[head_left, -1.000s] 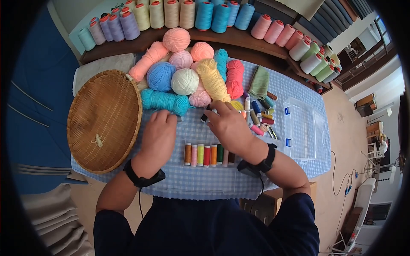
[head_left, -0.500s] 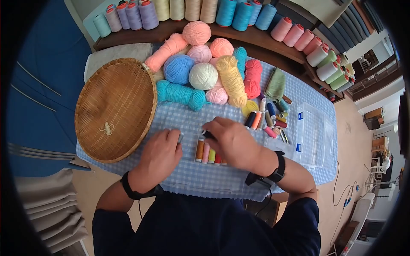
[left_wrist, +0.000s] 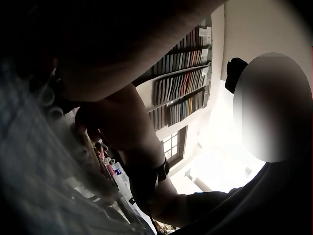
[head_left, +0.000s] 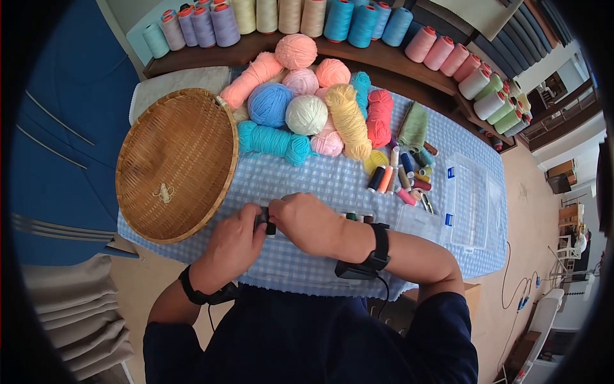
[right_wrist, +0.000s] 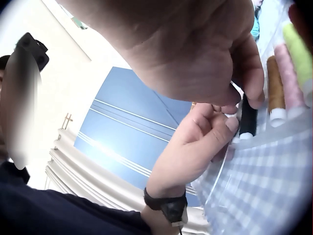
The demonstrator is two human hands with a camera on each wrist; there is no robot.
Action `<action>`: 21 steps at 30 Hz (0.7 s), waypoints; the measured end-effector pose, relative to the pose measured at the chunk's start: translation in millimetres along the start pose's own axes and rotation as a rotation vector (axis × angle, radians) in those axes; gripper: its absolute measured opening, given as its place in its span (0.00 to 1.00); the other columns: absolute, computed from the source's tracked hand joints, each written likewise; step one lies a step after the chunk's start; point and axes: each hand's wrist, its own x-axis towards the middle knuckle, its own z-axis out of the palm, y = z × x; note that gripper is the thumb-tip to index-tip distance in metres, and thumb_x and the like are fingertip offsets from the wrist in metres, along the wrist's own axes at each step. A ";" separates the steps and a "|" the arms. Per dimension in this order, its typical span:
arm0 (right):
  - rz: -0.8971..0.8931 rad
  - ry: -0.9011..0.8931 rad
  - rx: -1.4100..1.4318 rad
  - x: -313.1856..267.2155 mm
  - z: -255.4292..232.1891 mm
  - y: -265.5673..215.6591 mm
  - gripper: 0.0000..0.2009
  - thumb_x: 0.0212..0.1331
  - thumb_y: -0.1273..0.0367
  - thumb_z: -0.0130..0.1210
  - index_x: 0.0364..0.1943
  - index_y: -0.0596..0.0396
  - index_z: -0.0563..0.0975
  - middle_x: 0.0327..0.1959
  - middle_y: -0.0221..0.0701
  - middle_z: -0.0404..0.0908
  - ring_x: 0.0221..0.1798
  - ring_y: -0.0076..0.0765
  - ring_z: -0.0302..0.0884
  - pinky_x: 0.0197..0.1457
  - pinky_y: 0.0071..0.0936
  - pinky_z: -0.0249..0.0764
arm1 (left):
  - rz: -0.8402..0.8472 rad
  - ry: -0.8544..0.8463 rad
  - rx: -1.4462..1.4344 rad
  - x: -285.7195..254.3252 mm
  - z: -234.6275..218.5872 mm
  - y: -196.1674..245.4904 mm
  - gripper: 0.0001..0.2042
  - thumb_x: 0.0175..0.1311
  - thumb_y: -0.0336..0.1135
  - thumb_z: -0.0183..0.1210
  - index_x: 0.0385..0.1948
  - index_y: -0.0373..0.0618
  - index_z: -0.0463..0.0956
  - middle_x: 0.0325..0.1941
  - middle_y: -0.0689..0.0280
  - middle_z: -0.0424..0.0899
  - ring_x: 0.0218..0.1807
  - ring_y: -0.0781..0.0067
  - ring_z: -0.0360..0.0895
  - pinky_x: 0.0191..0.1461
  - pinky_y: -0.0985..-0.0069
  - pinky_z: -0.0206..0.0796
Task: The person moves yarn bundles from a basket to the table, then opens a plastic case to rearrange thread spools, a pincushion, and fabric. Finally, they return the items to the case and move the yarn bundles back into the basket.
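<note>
Near the table's front edge, my right hand (head_left: 307, 224) pinches a black thread spool (head_left: 271, 229). In the right wrist view the black spool (right_wrist: 248, 117) stands beside a brown spool (right_wrist: 275, 88), followed by pink (right_wrist: 289, 76) and yellow-green (right_wrist: 297, 51) ones. Close by on the left, my left hand (head_left: 233, 243) holds a dark grey spool (head_left: 261, 218), its fingertips right beside the black one. My right forearm hides most of the row in the head view; only a few tops, such as a green spool (head_left: 351, 217), show past it. The left wrist view is dark and blurred.
A round woven basket (head_left: 176, 166) stands at the left. Yarn balls and skeins (head_left: 306, 115) are heaped at the back. Loose thread spools (head_left: 387, 179) lie right of centre, near a clear plastic box (head_left: 467, 205). Cone threads (head_left: 275, 16) line the shelf behind.
My right hand has brought the black spool from below the yarn heap toward the front left, beside my left hand. My left hand, with the grey spool, has also come nearer the front edge.
</note>
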 end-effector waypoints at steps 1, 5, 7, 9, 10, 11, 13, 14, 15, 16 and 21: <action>-0.087 0.018 -0.005 -4.5 -3.3 3.7 0.07 0.65 0.72 0.64 0.34 0.61 0.79 0.33 0.47 0.85 0.37 0.63 0.86 0.42 0.52 0.82 | -0.013 -0.011 -0.003 -0.3 -0.1 0.0 0.14 0.70 0.29 0.66 0.51 0.38 0.72 0.31 0.49 0.85 0.34 0.39 0.84 0.38 0.47 0.72; -0.001 0.006 -0.039 -42.0 -53.1 4.8 0.06 0.62 0.71 0.65 0.37 0.59 0.81 0.36 0.43 0.84 0.40 0.58 0.86 0.45 0.50 0.82 | -0.003 -0.047 0.055 1.5 -5.3 4.1 0.13 0.70 0.31 0.67 0.47 0.38 0.72 0.36 0.46 0.85 0.37 0.39 0.85 0.41 0.48 0.74; 0.028 0.167 -0.312 -64.4 -74.8 13.3 0.08 0.60 0.71 0.67 0.40 0.57 0.82 0.39 0.40 0.83 0.45 0.55 0.85 0.48 0.48 0.82 | 0.031 -0.033 0.085 2.2 -10.1 9.0 0.12 0.70 0.31 0.67 0.45 0.39 0.72 0.36 0.48 0.84 0.37 0.40 0.84 0.41 0.49 0.74; 0.151 0.200 -0.450 -86.4 -93.5 25.3 0.10 0.57 0.70 0.69 0.40 0.57 0.81 0.43 0.41 0.82 0.51 0.53 0.81 0.54 0.46 0.80 | 0.068 0.017 0.148 5.5 -12.2 13.9 0.10 0.69 0.32 0.68 0.39 0.40 0.74 0.36 0.52 0.81 0.36 0.45 0.83 0.41 0.52 0.74; 0.177 0.231 -0.520 -94.0 -101.8 30.6 0.10 0.58 0.69 0.69 0.39 0.57 0.80 0.43 0.41 0.81 0.52 0.51 0.81 0.56 0.45 0.79 | 0.076 0.017 0.141 8.8 -15.4 19.2 0.10 0.69 0.32 0.68 0.39 0.40 0.74 0.36 0.52 0.81 0.36 0.45 0.83 0.41 0.52 0.74; 0.183 0.229 -0.528 -100.0 -107.3 36.9 0.10 0.58 0.69 0.69 0.39 0.57 0.80 0.43 0.41 0.81 0.52 0.51 0.81 0.56 0.45 0.79 | 0.098 -0.026 0.135 13.9 -19.5 27.7 0.09 0.70 0.31 0.67 0.40 0.40 0.75 0.38 0.51 0.81 0.39 0.44 0.82 0.43 0.52 0.74; 0.240 0.202 -0.594 -107.6 -112.5 51.4 0.13 0.56 0.69 0.72 0.41 0.58 0.80 0.48 0.41 0.81 0.54 0.51 0.80 0.58 0.44 0.79 | 0.120 -0.063 0.124 28.2 -17.4 43.5 0.09 0.70 0.30 0.67 0.42 0.40 0.76 0.40 0.51 0.81 0.42 0.43 0.81 0.46 0.53 0.73; 0.239 0.203 -0.600 -109.2 -110.5 57.1 0.13 0.56 0.69 0.72 0.41 0.58 0.80 0.48 0.41 0.81 0.54 0.51 0.80 0.58 0.44 0.79 | 0.223 -0.050 0.115 38.2 -14.6 53.2 0.09 0.68 0.30 0.67 0.42 0.40 0.76 0.41 0.52 0.80 0.44 0.44 0.81 0.48 0.54 0.73; 0.254 0.180 -0.589 -110.4 -107.7 63.3 0.15 0.55 0.69 0.73 0.42 0.59 0.80 0.49 0.42 0.81 0.55 0.50 0.79 0.59 0.43 0.78 | 0.326 -0.036 0.107 49.2 -11.9 63.2 0.09 0.67 0.30 0.67 0.42 0.40 0.76 0.43 0.53 0.79 0.46 0.45 0.80 0.50 0.54 0.74; 0.269 0.158 -0.578 -111.1 -105.8 68.5 0.16 0.54 0.69 0.74 0.43 0.60 0.80 0.50 0.42 0.81 0.56 0.50 0.79 0.61 0.43 0.78 | 0.328 -0.030 0.106 62.2 -7.9 73.3 0.09 0.67 0.30 0.67 0.42 0.40 0.76 0.43 0.53 0.79 0.46 0.45 0.80 0.50 0.54 0.74; 0.220 0.220 -0.561 -113.5 -97.9 83.2 0.16 0.55 0.71 0.71 0.44 0.61 0.79 0.51 0.46 0.80 0.56 0.54 0.79 0.63 0.44 0.77 | 0.681 -0.043 0.073 130.6 55.1 101.9 0.13 0.58 0.28 0.69 0.43 0.38 0.78 0.49 0.56 0.80 0.52 0.49 0.80 0.56 0.57 0.76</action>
